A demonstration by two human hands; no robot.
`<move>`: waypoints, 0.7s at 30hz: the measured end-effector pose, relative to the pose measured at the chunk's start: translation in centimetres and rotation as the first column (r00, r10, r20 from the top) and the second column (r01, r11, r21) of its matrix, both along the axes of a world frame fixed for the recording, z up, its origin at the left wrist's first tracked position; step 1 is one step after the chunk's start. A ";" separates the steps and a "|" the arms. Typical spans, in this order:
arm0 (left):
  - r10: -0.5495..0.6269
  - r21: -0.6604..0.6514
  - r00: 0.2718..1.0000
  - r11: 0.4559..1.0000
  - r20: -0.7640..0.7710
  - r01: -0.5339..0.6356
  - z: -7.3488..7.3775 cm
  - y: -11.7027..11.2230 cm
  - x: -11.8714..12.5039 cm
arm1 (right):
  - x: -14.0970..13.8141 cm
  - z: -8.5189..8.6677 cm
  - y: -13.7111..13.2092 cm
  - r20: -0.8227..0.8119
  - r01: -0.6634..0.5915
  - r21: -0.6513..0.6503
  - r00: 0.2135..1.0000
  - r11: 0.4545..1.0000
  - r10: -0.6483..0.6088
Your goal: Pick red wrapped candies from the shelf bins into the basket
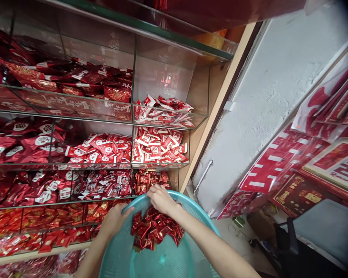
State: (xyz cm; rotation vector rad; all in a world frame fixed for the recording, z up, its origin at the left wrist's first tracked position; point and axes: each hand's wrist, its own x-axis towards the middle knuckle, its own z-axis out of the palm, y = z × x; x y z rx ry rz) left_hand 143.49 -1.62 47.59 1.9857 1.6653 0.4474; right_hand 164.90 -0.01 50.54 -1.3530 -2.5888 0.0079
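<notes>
A teal plastic basket [204, 216] with perforated sides is held against the front of the candy shelves. Inside it, a heap of shiny dark red wrapped candies [158, 230] lies toward the far side, leaving the near bottom bare. My left hand [117, 218] is closed on the basket's left rim, thumb on the inside. At the far rim is my right hand [161, 199], its fingers curled over the edge and their tips partly hidden. Just beyond it sits a shelf compartment of similar red candies [147, 179].
Glass-divided shelves [104, 166] hold several bins of red packets to the left and ahead. A wooden side panel [214, 104] ends the shelf beside a white wall [255, 100]. Red packaged goods [278, 162] hang at right, above a dark chair [307, 239].
</notes>
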 end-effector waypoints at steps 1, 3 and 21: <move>0.000 0.002 1.000 1.000 -0.001 0.000 0.0 0.0 0.0 | 0.7 -0.1 0.4 -0.055 0.076 0.000 0.996 0.997 -0.076; 0.003 0.005 1.000 1.000 -0.003 -0.003 0.0 0.0 0.0 | 2.2 -0.7 1.2 -0.142 0.227 -0.050 0.962 0.973 -0.232; 0.037 -0.021 0.999 0.999 -0.028 -0.037 0.0 -0.1 0.2 | -5.2 -3.4 -5.3 -0.068 0.020 0.088 0.998 0.996 -0.014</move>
